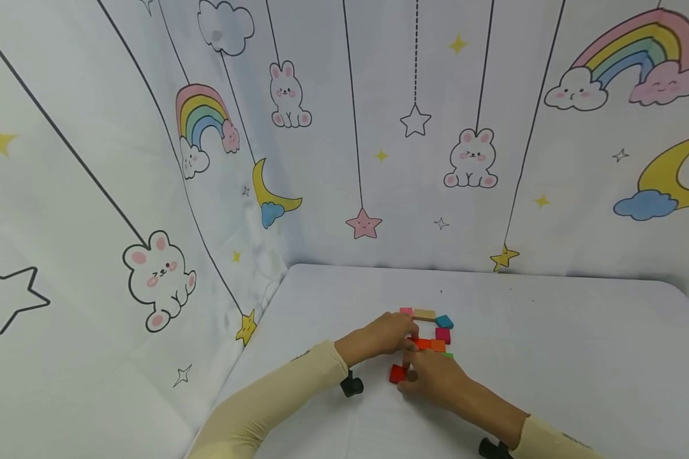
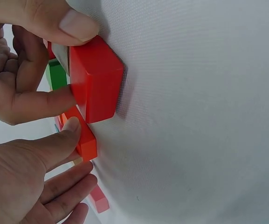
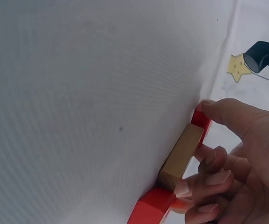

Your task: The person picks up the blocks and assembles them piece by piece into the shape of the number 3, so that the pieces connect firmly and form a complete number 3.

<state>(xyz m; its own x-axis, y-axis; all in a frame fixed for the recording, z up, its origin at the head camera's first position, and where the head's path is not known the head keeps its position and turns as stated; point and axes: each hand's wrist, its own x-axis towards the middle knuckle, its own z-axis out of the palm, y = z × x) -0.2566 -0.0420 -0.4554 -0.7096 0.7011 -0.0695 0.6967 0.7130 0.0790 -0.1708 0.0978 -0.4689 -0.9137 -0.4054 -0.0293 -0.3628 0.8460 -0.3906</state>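
My right hand (image 1: 439, 377) pinches a red block (image 2: 98, 77) between thumb and index finger, near the front end of a row of small blocks. In the right wrist view the thumb lies on the red block (image 3: 201, 117), beside a plain wooden block (image 3: 182, 151). Just behind it my left hand (image 1: 381, 335) holds the end of an orange-red block (image 2: 86, 142); its thumb is on the block, the index finger is partly hidden and the other fingers are extended. An orange block (image 1: 438, 345) lies at the right of that orange-red block.
Farther back on the white table (image 1: 551, 357) lie a pink block (image 1: 406, 310), a wooden-coloured block (image 1: 424, 314), a blue block (image 1: 444, 321) and a crimson block (image 1: 443, 335). A green block (image 2: 56, 74) shows past the right fingers. A patterned cloth (image 1: 321, 210) hangs behind.
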